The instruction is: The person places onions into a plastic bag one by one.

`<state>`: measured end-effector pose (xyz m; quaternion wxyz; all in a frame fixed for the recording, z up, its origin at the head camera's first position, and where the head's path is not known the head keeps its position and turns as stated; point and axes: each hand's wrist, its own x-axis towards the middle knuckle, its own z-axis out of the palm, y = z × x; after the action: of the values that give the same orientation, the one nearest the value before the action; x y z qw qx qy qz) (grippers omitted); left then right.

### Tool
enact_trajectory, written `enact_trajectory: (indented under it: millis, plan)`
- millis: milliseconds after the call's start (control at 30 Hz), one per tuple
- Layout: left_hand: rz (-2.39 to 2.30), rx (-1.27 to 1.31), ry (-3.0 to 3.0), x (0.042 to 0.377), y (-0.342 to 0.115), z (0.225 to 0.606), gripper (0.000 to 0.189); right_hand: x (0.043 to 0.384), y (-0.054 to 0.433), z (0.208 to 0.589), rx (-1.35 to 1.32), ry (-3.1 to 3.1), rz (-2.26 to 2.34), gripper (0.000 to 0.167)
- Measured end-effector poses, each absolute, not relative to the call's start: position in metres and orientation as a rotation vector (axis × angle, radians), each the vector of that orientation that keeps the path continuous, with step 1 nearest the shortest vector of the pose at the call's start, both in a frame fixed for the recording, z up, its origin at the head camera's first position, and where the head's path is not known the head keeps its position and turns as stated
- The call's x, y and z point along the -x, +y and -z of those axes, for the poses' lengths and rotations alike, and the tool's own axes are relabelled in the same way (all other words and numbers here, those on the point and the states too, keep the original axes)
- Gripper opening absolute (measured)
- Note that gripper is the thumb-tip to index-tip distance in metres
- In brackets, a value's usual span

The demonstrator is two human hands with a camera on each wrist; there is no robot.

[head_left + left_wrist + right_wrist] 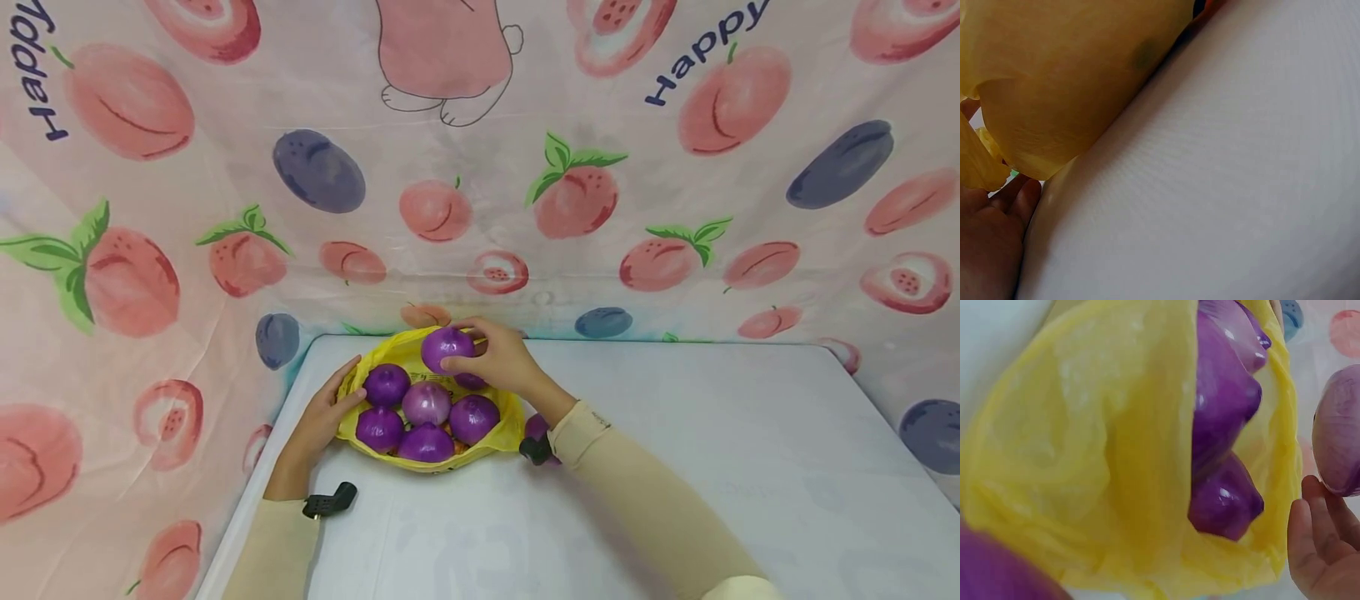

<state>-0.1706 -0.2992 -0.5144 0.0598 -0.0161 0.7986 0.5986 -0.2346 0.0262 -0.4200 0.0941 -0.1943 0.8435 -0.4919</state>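
A yellow plastic bag (512,425) stands on the table with its mouth wide, and several purple onions (427,404) fill it. At the bag's left rim, my left hand (321,414) grips the edge, thumb over the inner side and fingers outside. My right hand (504,360) holds another purple onion (447,350) above the bag's far side. The right wrist view has this onion (1339,431) at the fingertips, apart from the bag (1116,456). In the left wrist view, the bag (1072,81) hides part of the left fingers.
One more purple onion (537,427) lies on the table to the right of the bag, partly hidden by the right wrist and its black camera (536,451). The white table (712,433) meets a fruit-printed cloth (525,167) along its back and left.
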Motion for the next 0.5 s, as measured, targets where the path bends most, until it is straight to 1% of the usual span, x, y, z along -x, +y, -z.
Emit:
enact_trajectory:
  millis: [267,500]
  plan:
    - [-1.798,0.044,2.426,0.170,-0.300,0.514,0.069,0.232,0.012,0.430,0.590,2.536,1.413,0.065]
    - [-1.808,0.037,2.423,0.169,-0.299,0.514,0.068,0.230,0.003,0.437,0.614,2.592,1.347,0.070]
